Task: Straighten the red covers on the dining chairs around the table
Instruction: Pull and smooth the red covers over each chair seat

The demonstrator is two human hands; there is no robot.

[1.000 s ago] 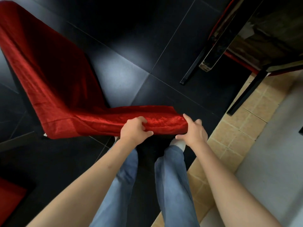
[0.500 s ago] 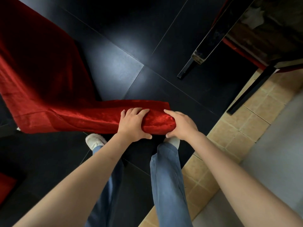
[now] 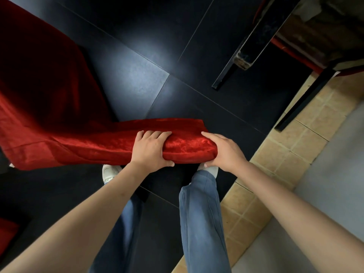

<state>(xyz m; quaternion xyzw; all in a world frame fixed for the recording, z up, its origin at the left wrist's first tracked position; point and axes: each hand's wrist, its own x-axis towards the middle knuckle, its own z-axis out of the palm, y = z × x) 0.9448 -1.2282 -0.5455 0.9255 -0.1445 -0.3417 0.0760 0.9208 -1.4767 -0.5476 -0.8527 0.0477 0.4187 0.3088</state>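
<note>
1. Where the two hands meet it, the red cover [image 3: 110, 142] is wrapped over the top rail of a chair back, directly in front of the person and above their shoes [image 3: 110, 172].
2. Cover's long axis at the rail runs left to right across the view; the rail's right end sits at centre-right, and the fabric widens and drapes away to the left and upper left.
3. Left hand [image 3: 150, 149]: grips the rail through the cover, fingers curled over the top, thumb underneath along the near edge.
4. Right hand [image 3: 224, 152]: closed round the rail's right corner, fingers laid over the top, thumb under the near edge. Hands lie near each other, not touching.
5. Surroundings: dark tiled floor [image 3: 137, 79]; black desk leg [image 3: 250, 46] at upper right; tan tiles [image 3: 291, 150] at right.
</note>
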